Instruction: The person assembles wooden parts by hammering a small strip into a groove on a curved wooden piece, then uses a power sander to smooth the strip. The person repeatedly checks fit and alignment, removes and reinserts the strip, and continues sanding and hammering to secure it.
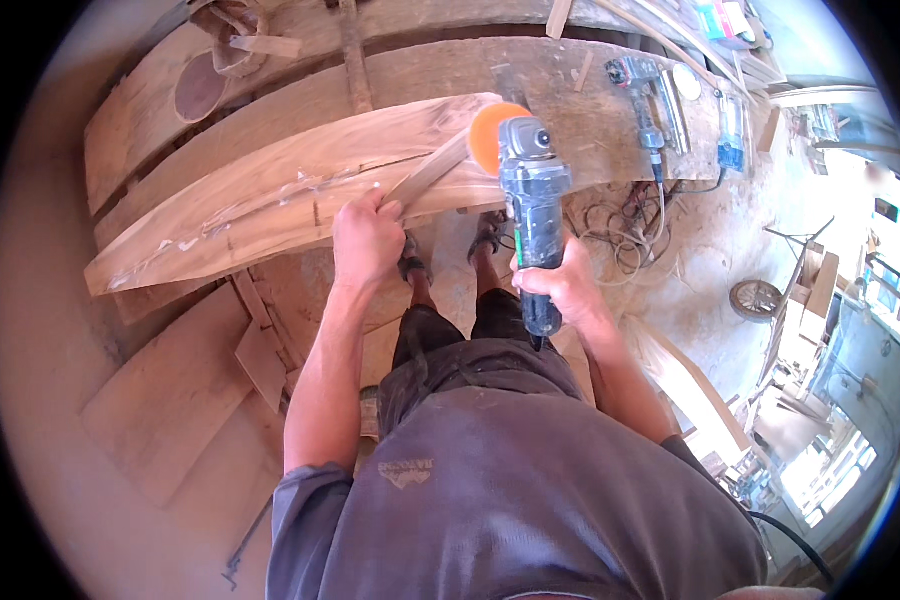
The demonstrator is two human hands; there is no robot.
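My right hand [564, 284] is wrapped round the dark handle of an angle grinder [536, 208]. An orange disc [486, 138] sits on its head, at the far end of a narrow wooden strip [432, 174]; whether disc and wood touch, I cannot tell. The near end of this strip is gripped by my left hand [366, 240], thumb and fingers closed on it. Below the strip lies a long, pale wooden board [260, 212] with a tapering left end, a dark crack along it and whitish smears.
The board rests on a plank workbench [420, 70]. Power tools [645, 100] and a white round disc [686, 82] lie at the back right. Tangled cables [620, 235] hang to the floor. Sheets of wood [175, 395] lean at left; a wheel [755, 299] stands at right.
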